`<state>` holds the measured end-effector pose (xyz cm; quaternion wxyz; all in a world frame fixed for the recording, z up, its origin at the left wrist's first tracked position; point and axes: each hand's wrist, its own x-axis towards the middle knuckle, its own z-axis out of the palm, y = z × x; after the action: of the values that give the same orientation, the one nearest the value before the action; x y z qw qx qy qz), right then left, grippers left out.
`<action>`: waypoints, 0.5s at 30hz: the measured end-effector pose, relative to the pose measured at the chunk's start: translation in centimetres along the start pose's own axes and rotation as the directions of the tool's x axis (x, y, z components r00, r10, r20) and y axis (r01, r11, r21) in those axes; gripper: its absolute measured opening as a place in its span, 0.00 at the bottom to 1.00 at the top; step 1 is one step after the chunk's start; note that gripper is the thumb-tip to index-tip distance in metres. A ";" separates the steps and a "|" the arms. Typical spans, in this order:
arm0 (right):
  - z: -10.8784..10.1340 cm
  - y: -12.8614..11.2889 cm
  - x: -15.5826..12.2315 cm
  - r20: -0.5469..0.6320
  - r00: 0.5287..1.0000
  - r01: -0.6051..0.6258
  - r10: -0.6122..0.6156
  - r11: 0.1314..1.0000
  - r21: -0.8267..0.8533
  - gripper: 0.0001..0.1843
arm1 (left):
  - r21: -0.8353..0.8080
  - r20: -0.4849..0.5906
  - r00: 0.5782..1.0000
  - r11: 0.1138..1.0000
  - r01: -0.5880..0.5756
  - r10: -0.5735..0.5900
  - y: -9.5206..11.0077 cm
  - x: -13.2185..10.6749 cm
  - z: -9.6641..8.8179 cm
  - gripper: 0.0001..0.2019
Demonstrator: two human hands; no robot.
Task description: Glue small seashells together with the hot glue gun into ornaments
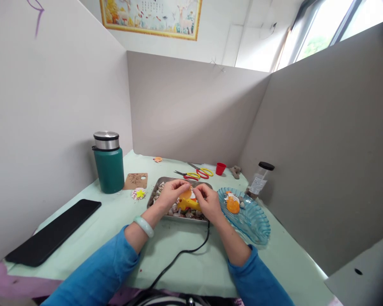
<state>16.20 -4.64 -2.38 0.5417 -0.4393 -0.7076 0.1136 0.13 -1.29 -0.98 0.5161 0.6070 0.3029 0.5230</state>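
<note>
Over a metal tray of small seashells, both hands work close together. My left hand is closed, its fingertips pinching an orange and white piece that looks like a shell. Thumb and fingers of my right hand are pressed together right beside that piece; what they hold, if anything, is too small to make out. Below the fingers a yellow tool, shaped like a glue gun, lies across the tray. A black cord runs from the tray's right corner toward the front edge.
Right of the tray, a blue scalloped plate bears an orange and white shell piece. Behind lie scissors and a red cup. A green flask, brown board and black slab are left; a jar stands right.
</note>
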 end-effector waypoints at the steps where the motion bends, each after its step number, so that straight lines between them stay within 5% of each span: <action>1: 0.0 0.0 0.0 0.000 1.000 -0.002 0.002 1.000 0.002 0.14 | 0.002 0.003 1.000 1.000 -0.004 0.004 0.0 0.0 0.0 0.15; 15: 0.0 0.1 -0.1 0.025 0.998 -0.052 0.050 0.995 0.086 0.15 | 0.023 0.023 1.000 1.000 -0.009 0.008 0.2 0.0 -0.2 0.15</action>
<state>16.27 -4.67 -2.53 0.5491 -0.4321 -0.6966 0.1631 -0.06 -1.28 -0.79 0.5101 0.6202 0.3005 0.5146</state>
